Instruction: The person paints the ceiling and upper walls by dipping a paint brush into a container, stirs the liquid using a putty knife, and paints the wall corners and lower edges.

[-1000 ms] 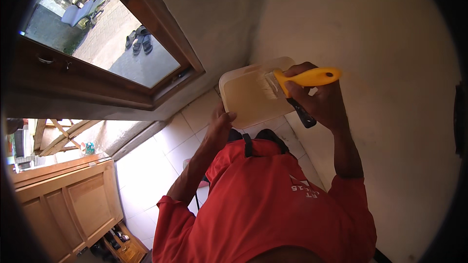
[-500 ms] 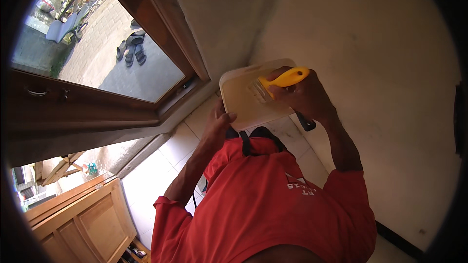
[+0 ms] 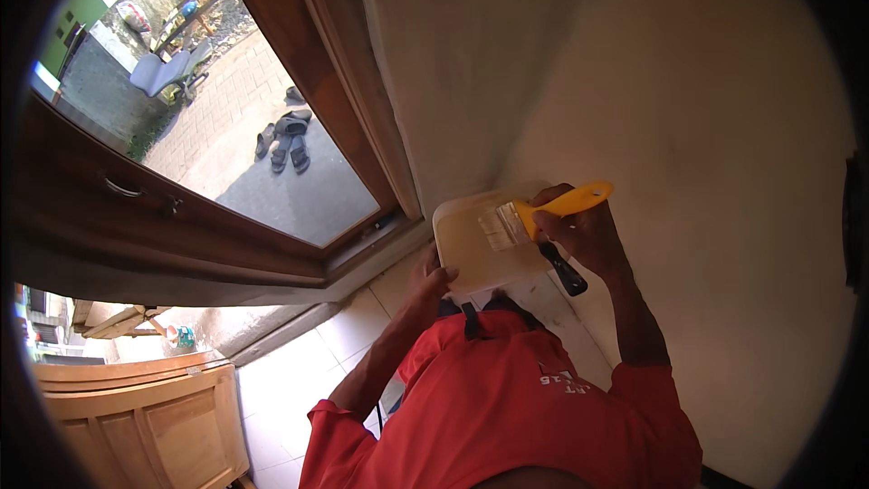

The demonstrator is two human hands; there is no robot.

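Observation:
My left hand point(image 3: 433, 277) is closed on the near left edge of a pale plastic tub point(image 3: 453, 282), thumb over the rim. Inside the tub is a cream-coloured layer. A paintbrush point(image 3: 581, 198) with a yellow handle is held in my right hand point(image 3: 584, 234), its fingers closed round the base of the handle. Its wide bristles lie over the tub's inside; whether they touch the bottom I cannot tell. Under my right hand a black handle point(image 3: 565, 272) sticks out past the tub's right side; what it belongs to is hidden.
A plain wall point(image 3: 688, 127) rises on the right and meets another in a corner behind the tub. To the left is a brown wooden window frame point(image 3: 344, 81), with sandals point(image 3: 288, 147) outside. A wooden door panel point(image 3: 186, 426) stands lower left, beside white floor tiles point(image 3: 281, 389).
The view has shifted, so the tub, hands and window appear lower and further right. The brush is still over the tub, and more of the black handle shows.

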